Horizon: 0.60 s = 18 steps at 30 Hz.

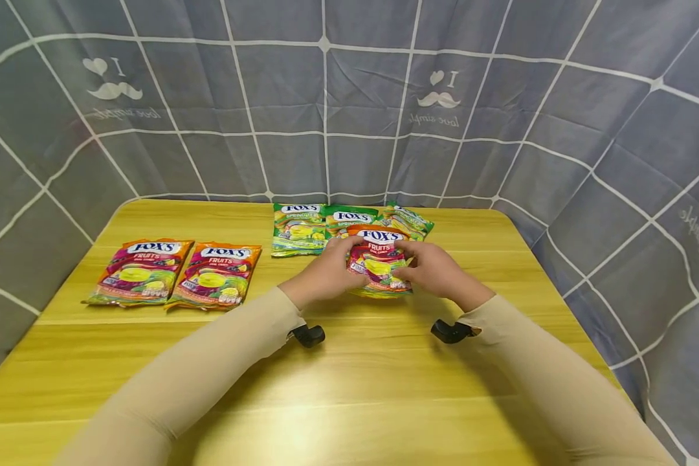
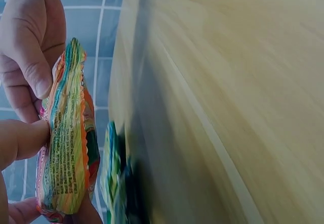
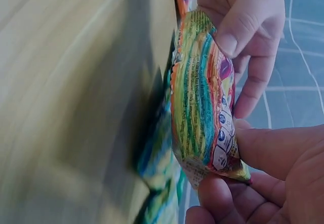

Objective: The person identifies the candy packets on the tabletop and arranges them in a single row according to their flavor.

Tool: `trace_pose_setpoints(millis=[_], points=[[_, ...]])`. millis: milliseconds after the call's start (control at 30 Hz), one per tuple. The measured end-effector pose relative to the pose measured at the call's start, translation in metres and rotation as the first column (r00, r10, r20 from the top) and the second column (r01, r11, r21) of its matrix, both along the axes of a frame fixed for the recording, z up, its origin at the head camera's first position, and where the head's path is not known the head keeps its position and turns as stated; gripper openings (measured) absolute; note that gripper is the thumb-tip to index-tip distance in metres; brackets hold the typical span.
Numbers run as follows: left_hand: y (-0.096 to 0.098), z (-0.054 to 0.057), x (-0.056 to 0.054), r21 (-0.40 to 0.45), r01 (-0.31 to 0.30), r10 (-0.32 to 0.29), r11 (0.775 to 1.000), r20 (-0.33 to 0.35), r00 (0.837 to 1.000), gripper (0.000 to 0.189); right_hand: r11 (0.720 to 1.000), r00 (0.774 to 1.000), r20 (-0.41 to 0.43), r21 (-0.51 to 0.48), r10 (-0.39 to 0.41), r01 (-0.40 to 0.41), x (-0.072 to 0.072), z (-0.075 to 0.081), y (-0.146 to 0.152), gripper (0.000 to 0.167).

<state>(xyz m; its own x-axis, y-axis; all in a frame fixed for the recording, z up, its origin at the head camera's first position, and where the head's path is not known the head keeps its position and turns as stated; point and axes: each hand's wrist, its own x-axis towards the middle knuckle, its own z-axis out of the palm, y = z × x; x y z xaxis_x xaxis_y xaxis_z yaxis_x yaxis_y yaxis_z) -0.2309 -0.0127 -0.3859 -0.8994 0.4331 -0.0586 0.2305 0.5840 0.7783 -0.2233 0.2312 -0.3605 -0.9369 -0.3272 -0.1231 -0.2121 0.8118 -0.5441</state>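
Observation:
Both hands hold a red and orange Fox's Fruits candy bag [image 1: 378, 262] above the table. My left hand [image 1: 333, 270] grips its left side and my right hand [image 1: 437, 272] its right side, thumbs on the printed front. In the left wrist view the bag [image 2: 66, 148] shows its striped edge, raised off the wood. The right wrist view has the right thumb and fingers pinching a lower corner of the bag [image 3: 202, 107]. Behind it lie green Fox's candy bags: one at left [image 1: 299, 230], one in the middle [image 1: 349, 215] partly hidden, one tilted at right [image 1: 406, 221].
Two more red and orange Fox's Fruits bags, an outer one [image 1: 142, 272] and an inner one [image 1: 217, 275], lie side by side on the left of the wooden table [image 1: 349, 388]. A grey checked curtain [image 1: 361, 162] hangs around the table's back and sides.

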Motion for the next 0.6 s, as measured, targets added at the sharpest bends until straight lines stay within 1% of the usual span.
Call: trace_pose_setpoints(millis=[133, 233, 433, 600], points=[[-0.021, -0.001, 0.002, -0.019, -0.018, 0.018, 1.000, 0.003, 1.000, 0.089, 0.999, 1.000, 0.002, -0.015, 0.031, -0.031, -0.001, -0.005, -0.021, 0.067], [-0.037, -0.001, 0.005, -0.049, -0.024, 0.024, 0.999, -0.002, 1.000, 0.088, 0.998, 0.999, 0.012, -0.019, 0.052, -0.052, -0.002, -0.008, -0.036, 0.068], [-0.069, -0.003, 0.012, -0.134, -0.023, 0.019, 0.991, -0.025, 1.000, 0.087, 0.993, 0.993, 0.029, -0.012, 0.114, -0.114, -0.004, -0.015, -0.066, 0.070], [-0.093, -0.007, 0.016, -0.208, -0.028, 0.020, 0.978, -0.038, 0.999, 0.085, 0.988, 0.986, 0.060, -0.007, 0.153, -0.153, -0.005, -0.026, -0.090, 0.073]])
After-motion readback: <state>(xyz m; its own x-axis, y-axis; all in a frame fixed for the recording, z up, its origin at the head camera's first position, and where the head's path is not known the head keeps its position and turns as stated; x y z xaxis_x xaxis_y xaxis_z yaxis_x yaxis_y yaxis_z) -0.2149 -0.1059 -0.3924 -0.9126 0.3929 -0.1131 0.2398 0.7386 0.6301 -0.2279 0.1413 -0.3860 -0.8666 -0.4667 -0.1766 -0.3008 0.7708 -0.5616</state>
